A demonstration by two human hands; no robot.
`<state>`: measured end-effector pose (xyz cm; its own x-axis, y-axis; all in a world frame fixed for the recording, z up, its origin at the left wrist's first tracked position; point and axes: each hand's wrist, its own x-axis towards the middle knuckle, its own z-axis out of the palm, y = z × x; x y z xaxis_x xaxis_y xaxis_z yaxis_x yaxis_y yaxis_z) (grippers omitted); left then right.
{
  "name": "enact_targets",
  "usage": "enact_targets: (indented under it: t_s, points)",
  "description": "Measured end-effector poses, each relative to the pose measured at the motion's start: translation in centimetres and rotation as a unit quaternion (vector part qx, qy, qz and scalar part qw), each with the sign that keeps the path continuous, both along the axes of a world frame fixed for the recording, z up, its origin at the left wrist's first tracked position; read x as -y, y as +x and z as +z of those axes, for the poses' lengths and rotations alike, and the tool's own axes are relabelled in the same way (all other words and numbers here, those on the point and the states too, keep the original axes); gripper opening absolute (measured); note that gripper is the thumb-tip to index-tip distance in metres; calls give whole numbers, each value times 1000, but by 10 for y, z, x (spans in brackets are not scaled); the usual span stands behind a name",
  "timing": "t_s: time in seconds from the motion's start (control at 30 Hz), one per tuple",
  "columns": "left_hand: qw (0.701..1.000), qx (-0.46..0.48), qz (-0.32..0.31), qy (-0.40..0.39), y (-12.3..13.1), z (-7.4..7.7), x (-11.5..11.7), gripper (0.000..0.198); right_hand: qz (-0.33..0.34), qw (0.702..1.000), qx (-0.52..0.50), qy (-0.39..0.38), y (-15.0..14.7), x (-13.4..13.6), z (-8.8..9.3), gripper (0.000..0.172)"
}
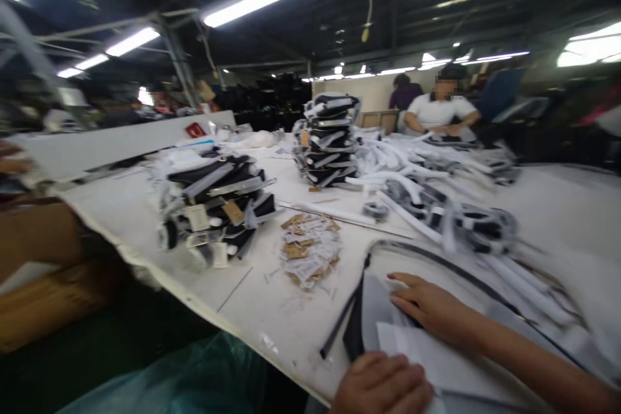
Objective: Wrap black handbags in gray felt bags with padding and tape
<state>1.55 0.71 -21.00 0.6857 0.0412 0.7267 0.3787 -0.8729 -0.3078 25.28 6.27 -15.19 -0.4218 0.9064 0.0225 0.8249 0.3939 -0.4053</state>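
A flat, black-trimmed fabric piece (356, 320) with pale sheets on it lies at the table's near right; its exact kind is unclear. My right hand (431, 307) rests on its grey-white surface, fingers stretched out and apart. At the bottom of the view, my left hand (381, 385) has its fingers together and curled over the piece's near edge, beside a white sheet (412, 343). The thumb is hidden. A dark strip (337, 326) sticks out to the left of the piece. Behind it, a long black rim (436, 259) curves over the table.
Left of centre sits a pile of folded black items (220, 200) with tags. Loose brown and white tags (310, 249) lie on the white table (272, 301). Farther back are a taller stack (325, 142) and white tubes (412, 220). A co-worker (441, 110) sits across the table.
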Motion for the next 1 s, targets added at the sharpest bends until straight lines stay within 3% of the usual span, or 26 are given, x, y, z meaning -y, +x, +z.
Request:
enact_targets:
  t_s: [0.07, 0.1, 0.17, 0.23, 0.33, 0.43, 0.53, 0.63, 0.77, 1.0]
  points:
    - [994, 69, -21, -87, 5, 5, 6, 28, 7, 999, -12, 39, 4, 13, 17, 35]
    - [990, 80, -31, -113, 5, 8, 7, 32, -24, 996, -28, 84, 5, 24, 26, 33]
    - [985, 78, -48, -144, 4, 13, 8, 37, -57, 984, -62, 158, 4, 56, 40, 30]
    - [982, 72, -58, -167, 1, 16, 8, 38, -44, 973, -92, 206, -3, 99, 47, 25]
    - [976, 53, -66, -198, -2, 15, 10, 39, 45, 969, -84, 228, -16, 160, 35, 23]
    - [972, 34, -68, -222, -4, 11, 12, 39, 120, 970, 6, 212, -26, 197, 0, 34]
    - [972, 24, -67, -224, -4, 10, 12, 39, 108, 966, 81, 222, -33, 209, -38, 38]
    - [975, 20, -64, -210, -4, 11, 12, 38, 52, 959, 59, 272, -43, 205, -56, 38]
    - [980, 17, -57, -191, -4, 11, 12, 38, 20, 945, -31, 325, -58, 195, -52, 24]
    - [982, 18, -44, -182, -3, 9, 12, 38, 11, 940, -81, 330, -71, 200, -50, 27]
